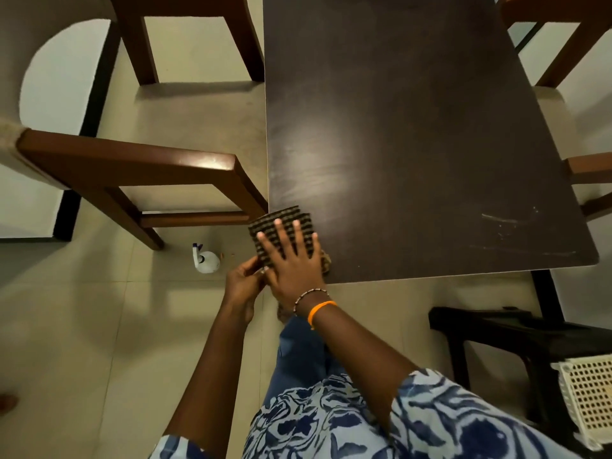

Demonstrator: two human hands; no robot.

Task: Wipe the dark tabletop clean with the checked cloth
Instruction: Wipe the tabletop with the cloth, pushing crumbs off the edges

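The checked cloth point(286, 223), folded, lies over the near left corner of the dark tabletop point(414, 144), partly hanging past the edge. My right hand point(291, 260) presses flat on the cloth with fingers spread. My left hand point(243, 286) is just off the table's corner, its fingers pinching the cloth's near edge from below. Faint white smears point(506, 223) mark the tabletop near its front right corner.
A white spray bottle point(205, 258) stands on the tiled floor left of the corner. Wooden chairs point(132, 173) stand left and right of the table. A dark bench point(516, 336) and a white perforated basket point(589, 399) are at the lower right.
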